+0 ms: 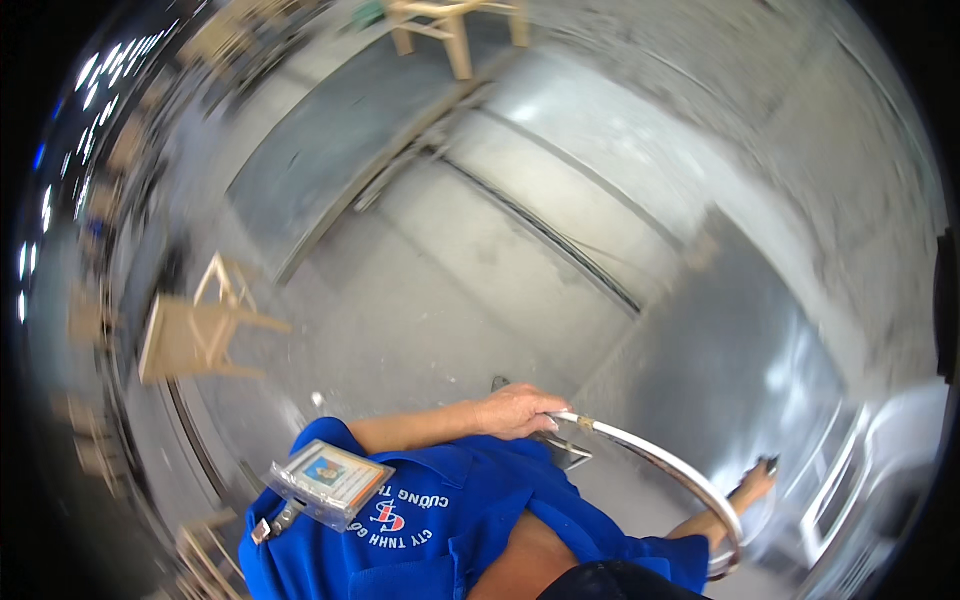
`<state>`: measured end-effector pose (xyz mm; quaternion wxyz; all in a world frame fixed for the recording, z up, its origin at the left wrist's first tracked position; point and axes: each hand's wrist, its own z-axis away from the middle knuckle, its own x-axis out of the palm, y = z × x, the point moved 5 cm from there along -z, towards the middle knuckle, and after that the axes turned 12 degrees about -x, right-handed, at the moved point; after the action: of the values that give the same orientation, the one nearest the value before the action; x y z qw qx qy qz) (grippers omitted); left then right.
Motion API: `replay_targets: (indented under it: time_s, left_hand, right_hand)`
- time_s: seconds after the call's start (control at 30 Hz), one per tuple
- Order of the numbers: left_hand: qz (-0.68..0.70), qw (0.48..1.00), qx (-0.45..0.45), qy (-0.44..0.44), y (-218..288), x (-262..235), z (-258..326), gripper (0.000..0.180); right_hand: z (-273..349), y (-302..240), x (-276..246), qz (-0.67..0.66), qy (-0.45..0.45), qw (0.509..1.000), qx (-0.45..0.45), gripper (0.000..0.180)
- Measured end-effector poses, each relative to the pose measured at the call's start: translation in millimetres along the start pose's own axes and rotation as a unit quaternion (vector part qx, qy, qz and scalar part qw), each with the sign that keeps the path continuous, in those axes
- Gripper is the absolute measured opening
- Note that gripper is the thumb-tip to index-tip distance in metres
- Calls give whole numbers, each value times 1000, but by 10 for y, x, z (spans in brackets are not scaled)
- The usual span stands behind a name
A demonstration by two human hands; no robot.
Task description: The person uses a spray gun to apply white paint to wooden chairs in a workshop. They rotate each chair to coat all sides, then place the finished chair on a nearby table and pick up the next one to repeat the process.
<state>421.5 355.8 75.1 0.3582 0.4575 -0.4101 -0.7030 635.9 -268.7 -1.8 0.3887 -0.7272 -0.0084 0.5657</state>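
My left hand (520, 411) is closed around one end of a curved white tube (665, 455) with worn brown patches. The tube arcs in front of my blue shirt and passes over my right forearm. Out to the right, my right hand (757, 484) has its fingers curled near a small dark thing (769, 464). That thing is too small and blurred to name. Right beside this hand stands a white metal-framed chair (835, 480).
A dark grey flat panel (720, 350) lies ahead of my right side. Another grey platform (330, 150) stretches across the far left, with a wooden stool (450, 30) at its far end. A wooden chair (190, 335) rests on the left. A dark strip (545, 230) crosses the floor.
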Motion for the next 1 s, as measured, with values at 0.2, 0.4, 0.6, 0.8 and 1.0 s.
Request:
replay_targets:
  time_s: [0.2,0.4,0.6,0.8,1.0]
  left_hand:
    - [15,974,-39,224,-313,-1296,1124,17]
    - [-11,930,-236,282,-964,-1925,1375,16]
    - [-3,889,-314,335,-1746,-2773,1654,17]
    - [-12,886,-346,308,-2139,-3146,1870,20]
    - [34,892,-332,305,-2653,-3641,2254,14]
  right_hand:
    - [1426,-1538,2098,-434,-249,863,68,15]
    - [2447,-3616,3559,-624,-448,636,76,44]
    - [3483,-5497,4373,-601,-536,591,52,54]
    - [4433,-6759,5048,-542,-630,556,22,50]
    - [5038,-7633,5160,-518,-657,547,-36,56]
